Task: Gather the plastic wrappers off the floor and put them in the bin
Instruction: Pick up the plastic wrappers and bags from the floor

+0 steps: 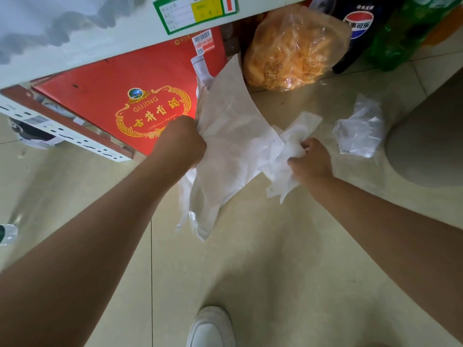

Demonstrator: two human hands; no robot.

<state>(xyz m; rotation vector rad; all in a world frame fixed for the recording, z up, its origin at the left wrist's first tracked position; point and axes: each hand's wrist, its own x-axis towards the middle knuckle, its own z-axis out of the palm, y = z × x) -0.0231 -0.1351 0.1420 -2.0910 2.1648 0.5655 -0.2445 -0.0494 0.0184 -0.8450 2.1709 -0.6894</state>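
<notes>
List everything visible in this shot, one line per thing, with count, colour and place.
Large wrapper: one, translucent white, gripped by the left hand, hanging over the floor.
Small wrapper: one, white, bunched in the right hand.
Loose wrapper: one, clear, on the floor at right.
Red box: one, red with gold print, under the shelf.
Snack bag: one, clear with orange contents, on the floor at top.
Cola bottle: one, dark with blue label, top right.
Green bottle: one, green, top right.
Shelf: one, white, top left.
Floor: beige tiles.
Shoe: one, white, bottom centre.
Left hand: closed.
Right hand: closed.
</notes>
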